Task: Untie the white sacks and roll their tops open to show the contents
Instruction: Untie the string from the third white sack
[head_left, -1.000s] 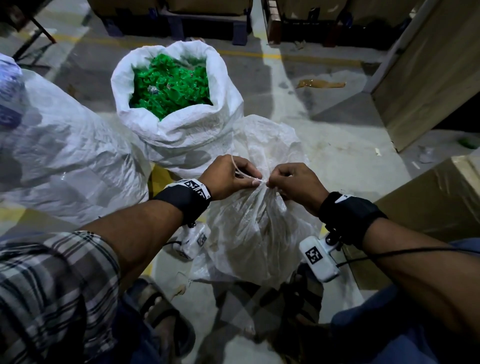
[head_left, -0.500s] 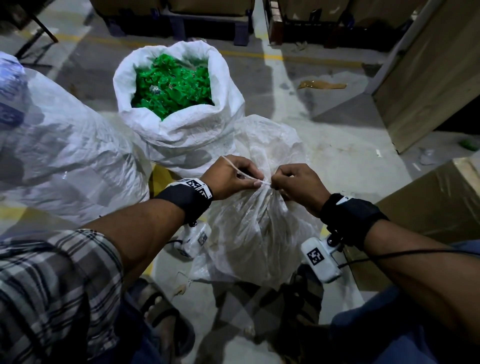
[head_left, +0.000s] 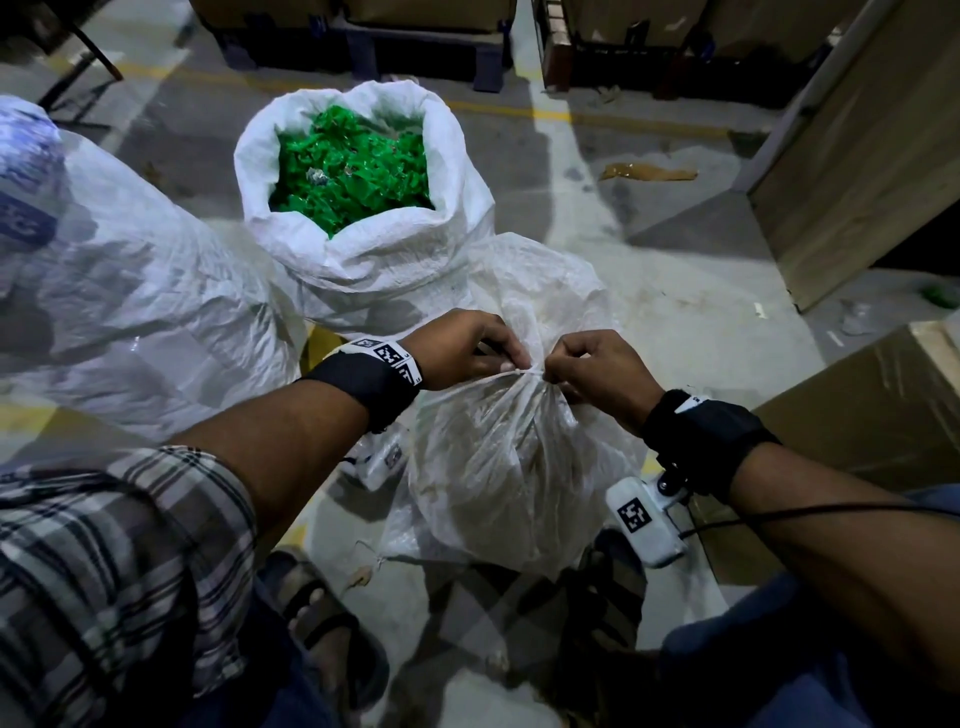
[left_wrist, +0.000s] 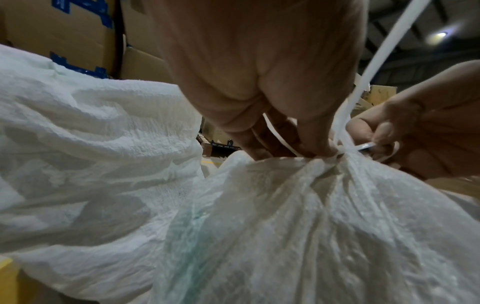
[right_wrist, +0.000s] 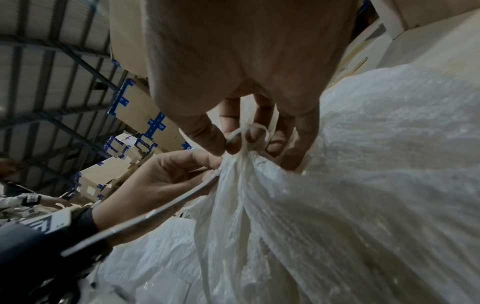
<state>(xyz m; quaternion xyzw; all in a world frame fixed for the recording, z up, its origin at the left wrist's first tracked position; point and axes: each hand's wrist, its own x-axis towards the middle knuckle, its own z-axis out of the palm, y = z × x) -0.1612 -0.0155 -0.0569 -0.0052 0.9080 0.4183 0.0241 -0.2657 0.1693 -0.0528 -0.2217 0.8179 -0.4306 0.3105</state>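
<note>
Tied sack (head_left: 509, 467): stands on the floor in the near middle, between the person's feet, neck gathered at the top.
Tie (head_left: 511, 371): thin white strip knotted around the neck, one loose end running up past the left wrist camera.
Left hand (head_left: 457, 348): fingers curled, pinching the tie on the left of the knot.
Right hand (head_left: 597, 371): fingertips (right_wrist: 233, 144) clamped on a small loop of the tie at the knot.
Handling: thin, soft, crinkly woven plastic, probably light and slippery; the flat strip is best worked at the knot's loop, not by tugging the fabric.
Axis: long axis upright, mouth facing up.
Open sack (head_left: 363, 270): far left behind it, top rolled down, green pieces (head_left: 353, 171) showing.
Third sack (head_left: 130, 312): left; whether it is closed cannot be told.
</note>
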